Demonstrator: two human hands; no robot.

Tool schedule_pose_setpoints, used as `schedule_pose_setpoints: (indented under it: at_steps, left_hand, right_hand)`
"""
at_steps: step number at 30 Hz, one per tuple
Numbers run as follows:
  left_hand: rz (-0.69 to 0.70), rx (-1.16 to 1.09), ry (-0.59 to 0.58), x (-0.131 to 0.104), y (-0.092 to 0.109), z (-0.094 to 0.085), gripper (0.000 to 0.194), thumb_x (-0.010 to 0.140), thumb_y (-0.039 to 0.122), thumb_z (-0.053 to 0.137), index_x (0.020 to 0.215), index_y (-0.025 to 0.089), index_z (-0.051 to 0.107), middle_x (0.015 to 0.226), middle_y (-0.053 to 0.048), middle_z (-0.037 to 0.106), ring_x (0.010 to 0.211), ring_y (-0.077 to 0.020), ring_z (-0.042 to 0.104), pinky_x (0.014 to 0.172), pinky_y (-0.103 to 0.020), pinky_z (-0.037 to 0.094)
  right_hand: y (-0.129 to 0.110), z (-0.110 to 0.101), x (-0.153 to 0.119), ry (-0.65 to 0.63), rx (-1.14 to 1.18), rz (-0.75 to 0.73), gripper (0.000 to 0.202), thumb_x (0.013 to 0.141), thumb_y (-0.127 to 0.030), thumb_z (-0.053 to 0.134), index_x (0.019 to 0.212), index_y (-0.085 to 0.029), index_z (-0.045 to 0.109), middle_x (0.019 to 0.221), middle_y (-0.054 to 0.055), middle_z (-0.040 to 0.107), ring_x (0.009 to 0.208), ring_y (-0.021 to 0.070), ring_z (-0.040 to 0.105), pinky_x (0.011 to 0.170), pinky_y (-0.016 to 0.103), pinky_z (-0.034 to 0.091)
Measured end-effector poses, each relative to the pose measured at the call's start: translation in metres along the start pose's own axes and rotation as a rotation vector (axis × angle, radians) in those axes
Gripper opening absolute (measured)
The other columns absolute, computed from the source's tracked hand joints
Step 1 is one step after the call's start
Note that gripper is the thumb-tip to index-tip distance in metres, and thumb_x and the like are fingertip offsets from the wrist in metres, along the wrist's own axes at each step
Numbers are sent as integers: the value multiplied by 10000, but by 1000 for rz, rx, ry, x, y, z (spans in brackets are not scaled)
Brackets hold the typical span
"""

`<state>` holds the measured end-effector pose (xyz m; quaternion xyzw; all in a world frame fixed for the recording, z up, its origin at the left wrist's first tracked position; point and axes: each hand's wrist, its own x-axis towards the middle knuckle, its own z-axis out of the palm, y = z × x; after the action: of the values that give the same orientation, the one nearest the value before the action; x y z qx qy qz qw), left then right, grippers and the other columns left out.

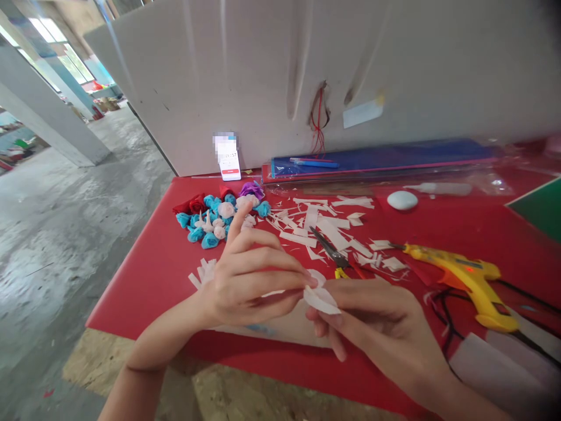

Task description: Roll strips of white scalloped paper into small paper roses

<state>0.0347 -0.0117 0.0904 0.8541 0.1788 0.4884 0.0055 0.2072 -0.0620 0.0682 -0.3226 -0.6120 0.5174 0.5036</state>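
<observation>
Red tabletop (140, 275) bears scraps (333, 233) and scissors (336, 257) beyond hands (254, 275).

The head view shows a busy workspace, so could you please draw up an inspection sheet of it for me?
Surface: red tabletop, littered right of centre.
Piece in hand: small, curved white piece.
Other pieces: blue, white, red and purple flowers, clustered beyond the left hand.
Clutter: white scraps strewn around scissors; yellow glue gun at right, a red light showing on it.
Hands: right hand pinches the white piece; left fingertips are at it, grip unclear.
Cables: dark cable trails from the glue gun; red wires come out of the grey panel.
Surroundings: lit phone upright before the panel; concrete floor at left.
Other people: nothing seen.
</observation>
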Motion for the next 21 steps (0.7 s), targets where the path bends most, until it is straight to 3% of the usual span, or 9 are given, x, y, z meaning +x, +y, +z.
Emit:
schedule_pose_setpoints:
  at_steps: [5, 9, 12, 21]
  left_hand:
    - [-117, -148, -112, 3, 0, -1, 86, 801, 198, 556, 802, 228, 637, 732, 35, 706, 725, -138, 585, 1043, -481, 366]
    - [-241, -455, -277, 7, -1, -1, 97, 804, 249, 585, 791, 170, 639, 774, -32, 707, 718, -136, 591, 866, -377, 477]
    - [-263, -582, -273, 6, -1, 1, 99, 783, 236, 622, 760, 139, 624, 745, -62, 704, 685, -133, 599, 780, -332, 482]
    - [-350, -608, -262, 2, 2, 5, 44, 740, 180, 623, 726, 184, 582, 703, 0, 667, 684, -128, 578, 823, -353, 474]
  right_hand:
    - [-9, 2, 2, 79, -221, -116, 254, 749, -79, 533, 527, -184, 596, 467, 0, 605, 342, 73, 478, 341, 168, 384]
    - [-12, 4, 2, 89, -335, -151, 263, 713, -62, 486, 487, -185, 539, 439, 4, 589, 331, 82, 457, 335, 193, 361]
    - [-15, 4, 2, 88, -373, -168, 277, 712, -55, 465, 478, -189, 532, 437, 9, 588, 338, 90, 463, 341, 206, 365]
    - [-19, 6, 1, 112, -463, -204, 281, 723, -53, 476, 480, -188, 511, 417, 2, 552, 338, 92, 464, 349, 202, 370]
